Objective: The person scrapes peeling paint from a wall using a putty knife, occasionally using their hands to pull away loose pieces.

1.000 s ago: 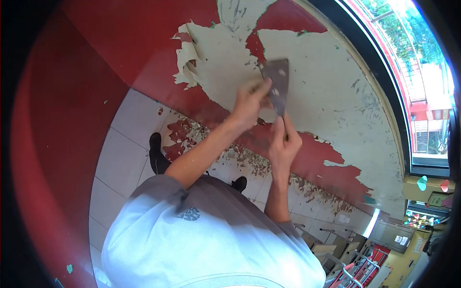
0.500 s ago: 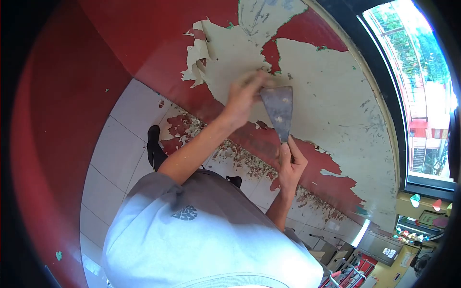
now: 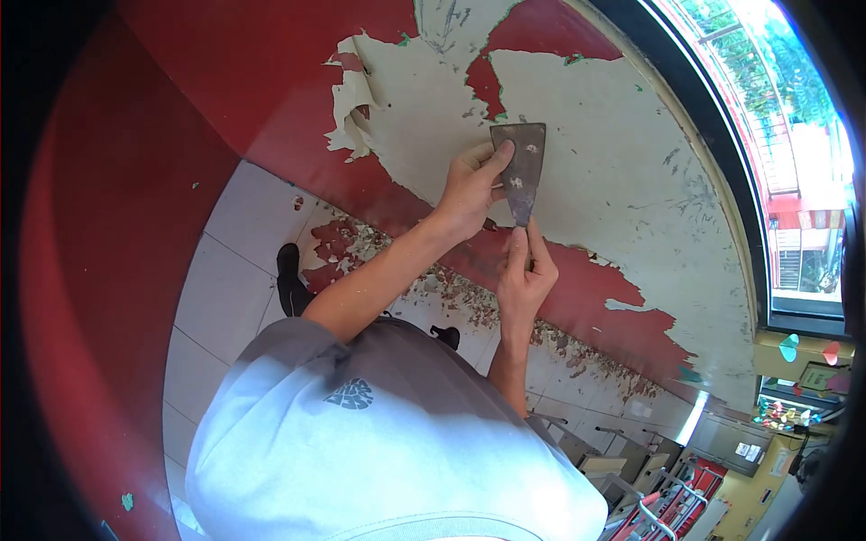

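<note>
A flat grey scraper with a wide blade and a few pale spots is held up before the wall. My left hand pinches the blade's left side, its thumb on the blade face. At the narrow lower end, my right hand grips the scraper between thumb and fingers; the handle is mostly hidden in it. Behind them is the wall's bare pale patch, edged by torn red paint. A curled flap of peeled paint hangs at the patch's left.
Paint flakes lie along the wall's foot on the tiled floor. Two dark shoes show, one a black shoe at the left. A window is at the upper right. Metal-framed furniture stands at the lower right.
My left hand has come to rest with its thumb on the blade, where it was blurred before. The scraper and my right hand have moved slightly up and left; the view has shifted.
</note>
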A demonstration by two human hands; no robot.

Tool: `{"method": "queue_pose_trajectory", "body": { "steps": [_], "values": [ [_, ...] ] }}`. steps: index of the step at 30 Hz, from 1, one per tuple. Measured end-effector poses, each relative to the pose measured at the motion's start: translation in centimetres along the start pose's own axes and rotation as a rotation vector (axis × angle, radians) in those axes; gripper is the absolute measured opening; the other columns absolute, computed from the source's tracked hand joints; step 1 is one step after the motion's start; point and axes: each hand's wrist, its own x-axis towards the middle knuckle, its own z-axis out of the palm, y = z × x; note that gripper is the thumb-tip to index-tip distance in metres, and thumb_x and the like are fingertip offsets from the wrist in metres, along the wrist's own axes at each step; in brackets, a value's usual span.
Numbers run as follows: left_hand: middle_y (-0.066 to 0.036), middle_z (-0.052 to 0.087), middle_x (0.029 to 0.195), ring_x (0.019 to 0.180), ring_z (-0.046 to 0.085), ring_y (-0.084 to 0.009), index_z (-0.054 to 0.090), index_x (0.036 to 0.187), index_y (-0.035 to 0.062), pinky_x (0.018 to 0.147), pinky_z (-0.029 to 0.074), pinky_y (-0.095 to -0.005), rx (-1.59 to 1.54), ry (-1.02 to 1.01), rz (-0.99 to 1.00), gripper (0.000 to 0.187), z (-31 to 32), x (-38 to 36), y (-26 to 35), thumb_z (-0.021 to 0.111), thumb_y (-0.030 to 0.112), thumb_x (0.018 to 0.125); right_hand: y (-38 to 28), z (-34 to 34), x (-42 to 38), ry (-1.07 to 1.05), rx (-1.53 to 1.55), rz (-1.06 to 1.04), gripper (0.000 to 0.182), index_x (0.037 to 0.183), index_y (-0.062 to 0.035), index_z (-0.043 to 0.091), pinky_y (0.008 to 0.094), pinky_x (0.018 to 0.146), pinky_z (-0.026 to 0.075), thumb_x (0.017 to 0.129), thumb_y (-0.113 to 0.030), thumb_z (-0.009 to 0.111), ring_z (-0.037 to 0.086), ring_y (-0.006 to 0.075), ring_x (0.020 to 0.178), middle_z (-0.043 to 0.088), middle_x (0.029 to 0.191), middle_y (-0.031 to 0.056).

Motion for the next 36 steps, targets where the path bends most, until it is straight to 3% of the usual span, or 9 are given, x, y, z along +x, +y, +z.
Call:
{"method": "queue_pose_trajectory", "body": {
  "steps": [5, 11, 14, 15, 17, 19, 21, 30, 36],
  "values": [
    [-0.003, 0.066, 0.093, 0.081, 0.062, -0.0110, 0.063, 0.103, 0.0030, 0.071, 0.053, -0.0299, -0.074, 0.016, 0.047, 0.028, -0.2, 0.3, -0.1, 0.057, 0.030, 0.097, -0.3, -0.3, 0.4, -0.023, 0.003, 0.060, 0.033, 0.126, 0.0013, 0.058, 0.0198, 0.052, 0.033, 0.095, -0.007, 0.054, 0.040, 0.0023, 0.061, 0.049, 0.068, -0.0029],
    [-0.005, 0.065, 0.092, 0.077, 0.063, -0.0118, 0.062, 0.100, 0.0019, 0.071, 0.053, -0.0304, -0.110, 0.049, 0.017, 0.027, -0.1, 0.4, -0.8, 0.059, 0.028, 0.096, -0.6, -0.3, 1.1, -0.026, -0.057, -0.031, 0.032, 0.127, -0.0002, 0.059, 0.0181, 0.046, 0.031, 0.096, -0.007, 0.055, 0.039, 0.0008, 0.055, 0.050, 0.069, -0.0049],
    [-0.005, 0.065, 0.091, 0.077, 0.063, -0.0116, 0.063, 0.099, 0.0020, 0.069, 0.053, -0.0301, -0.169, 0.009, 0.165, 0.027, -0.8, 1.0, 1.6, 0.060, 0.028, 0.095, -1.2, 1.4, 1.5, -0.061, -0.158, -0.114, 0.033, 0.124, 0.0045, 0.058, 0.0251, 0.060, 0.044, 0.094, -0.006, 0.055, 0.048, 0.0084, 0.068, 0.061, 0.075, 0.0060],
    [-0.005, 0.065, 0.091, 0.077, 0.063, -0.0116, 0.063, 0.099, 0.0020, 0.069, 0.053, -0.0301, -0.177, 0.033, 0.165, 0.027, -1.2, 0.7, 0.6, 0.060, 0.028, 0.095, -0.8, 0.7, 1.1, -0.082, -0.164, -0.101, 0.033, 0.124, 0.0045, 0.058, 0.0251, 0.060, 0.044, 0.094, -0.006, 0.055, 0.048, 0.0084, 0.068, 0.061, 0.075, 0.0060],
    [-0.004, 0.065, 0.090, 0.077, 0.063, -0.0114, 0.063, 0.098, 0.0024, 0.068, 0.053, -0.0297, -0.132, 0.055, -0.022, 0.028, -1.5, 0.6, -0.7, 0.061, 0.030, 0.095, -0.3, -0.3, 0.6, -0.049, -0.193, -0.111, 0.033, 0.128, 0.0023, 0.057, 0.0177, 0.051, 0.031, 0.096, -0.007, 0.054, 0.040, 0.0017, 0.062, 0.050, 0.069, -0.0050],
    [-0.003, 0.066, 0.089, 0.077, 0.063, -0.0112, 0.063, 0.099, 0.0026, 0.068, 0.053, -0.0291, -0.121, 0.049, -0.007, 0.029, -1.1, 0.7, 0.0, 0.061, 0.031, 0.094, -0.3, 0.1, 0.9, -0.053, -0.169, -0.079, 0.033, 0.127, 0.0022, 0.058, 0.0178, 0.050, 0.032, 0.096, -0.007, 0.054, 0.040, 0.0019, 0.060, 0.049, 0.068, -0.0045],
    [-0.003, 0.066, 0.089, 0.077, 0.063, -0.0112, 0.064, 0.101, 0.0019, 0.068, 0.053, -0.0288, -0.115, 0.034, 0.006, 0.029, -1.0, 0.6, 0.4, 0.060, 0.030, 0.095, -0.5, 0.4, 0.7, -0.042, -0.146, -0.012, 0.033, 0.126, 0.0021, 0.058, 0.0212, 0.054, 0.037, 0.095, -0.005, 0.053, 0.044, 0.0046, 0.062, 0.060, 0.076, 0.0025],
    [-0.003, 0.065, 0.093, 0.082, 0.063, -0.0118, 0.062, 0.104, 0.0045, 0.072, 0.051, -0.0304, -0.105, -0.033, -0.035, 0.028, -1.4, 0.2, 0.5, 0.058, 0.031, 0.096, -0.8, 0.5, -0.5, -0.006, 0.001, 0.102, 0.032, 0.126, 0.0027, 0.058, 0.0211, 0.055, 0.038, 0.094, -0.005, 0.053, 0.044, 0.0046, 0.063, 0.057, 0.075, 0.0019],
    [-0.003, 0.065, 0.093, 0.082, 0.062, -0.0116, 0.062, 0.105, 0.0041, 0.071, 0.050, -0.0299, -0.106, 0.006, -0.003, 0.030, -0.9, 0.4, 1.0, 0.058, 0.032, 0.096, -1.3, 0.5, 0.4, -0.042, -0.076, 0.027, 0.033, 0.126, 0.0028, 0.058, 0.0215, 0.054, 0.037, 0.094, -0.004, 0.053, 0.043, 0.0037, 0.062, 0.053, 0.068, 0.0002]
  ]
}}
